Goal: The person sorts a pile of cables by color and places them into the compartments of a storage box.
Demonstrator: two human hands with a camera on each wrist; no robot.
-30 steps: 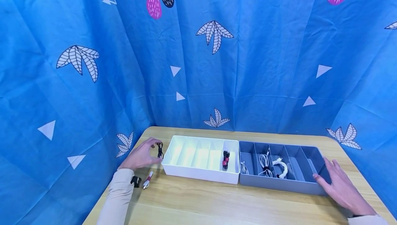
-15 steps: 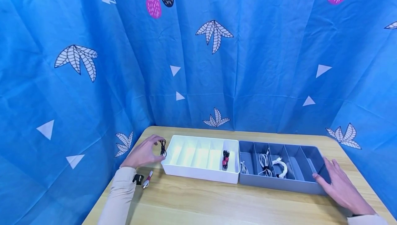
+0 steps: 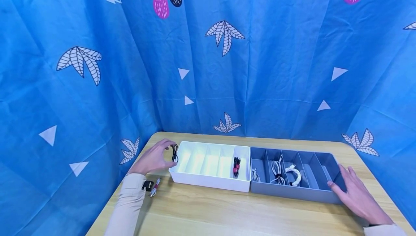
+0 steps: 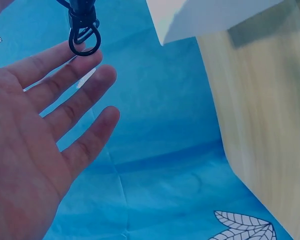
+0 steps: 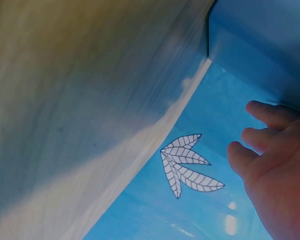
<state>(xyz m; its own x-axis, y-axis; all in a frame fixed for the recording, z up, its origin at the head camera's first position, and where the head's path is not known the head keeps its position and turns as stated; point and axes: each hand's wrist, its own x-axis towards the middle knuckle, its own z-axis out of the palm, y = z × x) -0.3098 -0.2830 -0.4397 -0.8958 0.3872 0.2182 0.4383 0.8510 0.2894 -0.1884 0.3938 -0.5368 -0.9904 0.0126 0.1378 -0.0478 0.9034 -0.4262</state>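
Observation:
A coiled black cable (image 3: 174, 153) is pinched between the thumb and fingers of my left hand (image 3: 154, 159), over the left end of the white divided box (image 3: 211, 180). In the left wrist view the looped black cable (image 4: 84, 30) hangs at the fingertips, the other fingers of the left hand (image 4: 50, 110) spread. My right hand (image 3: 355, 194) rests on the right end of the grey divided box (image 3: 292, 195), thumb at the near rim. In the right wrist view the right hand (image 5: 280, 160) lies against the grey box wall (image 5: 260, 60).
A black cable with a red tie (image 3: 236, 167) lies in the white box's rightmost compartment. White cables (image 3: 277, 171) sit in the grey box's left compartments. A white cable with a red tie (image 3: 155, 188) lies on the wooden table (image 3: 208, 214) by the left wrist. Blue curtains (image 3: 201, 66) surround the table.
My left hand has moved right with the black cable, from beside the white box to over its left end. My right hand has stayed on the grey box.

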